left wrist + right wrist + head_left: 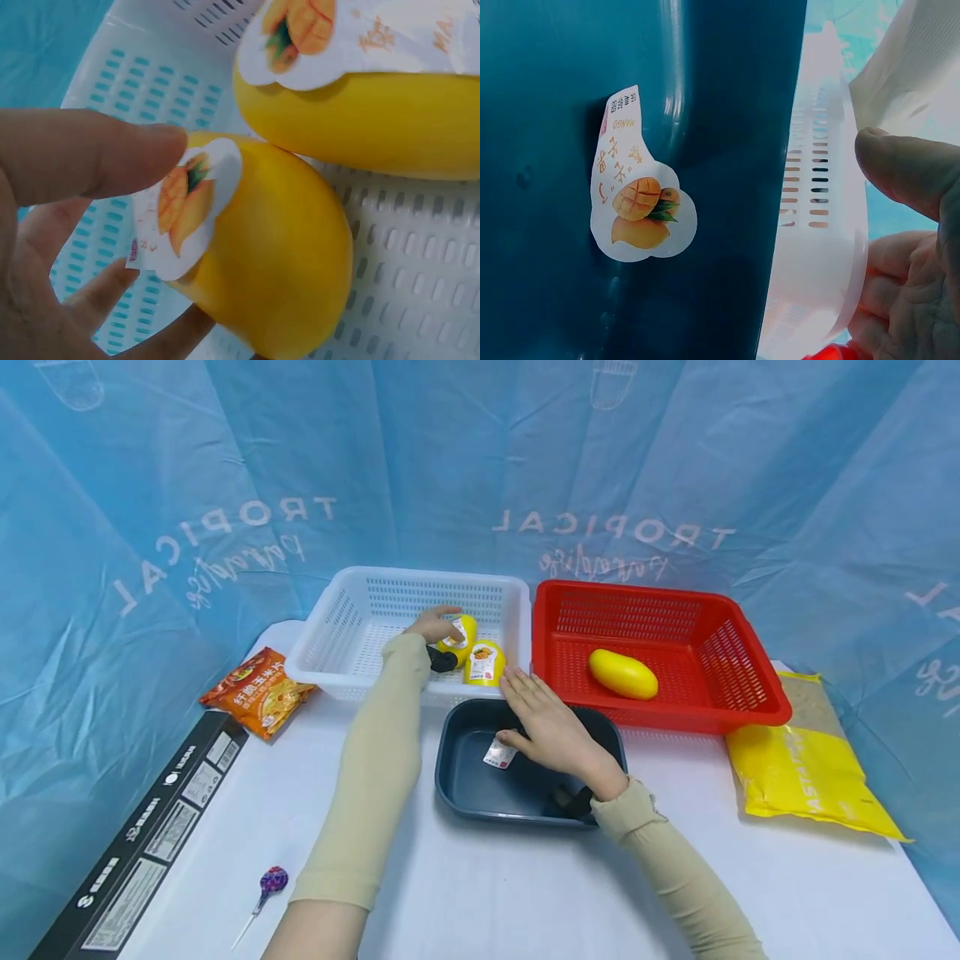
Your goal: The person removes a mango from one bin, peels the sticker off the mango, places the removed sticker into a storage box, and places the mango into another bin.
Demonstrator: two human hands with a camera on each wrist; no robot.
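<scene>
The left hand (433, 625) reaches over the near right part of the white basket (495, 579), thumb and fingers spread around one end of the first mango (289, 247) — whether they grip it I cannot tell. Its thumb overlaps the mango's label; a second mango (367, 124) lies right alongside, leaving little gap there, while the basket's slotted floor stretches broadly toward its left wall. The right hand (555, 727) crosses above the dark tray (517, 793), fingers straight and side by side, thumb held apart, fingertips at the white basket's near right corner. A loose label (498, 753) lies inside the tray toward its far rim. The red basket (716, 714) stands just beside the white one, with a third mango (622, 674) near its front edge. A snack packet (258, 693) and black box (142, 843) line the desk's left edge, a lollipop (272, 881) just inside; a yellow bag (813, 768) lies along the right edge. White desktop (510, 893) runs from the tray's near rim toward the front.
</scene>
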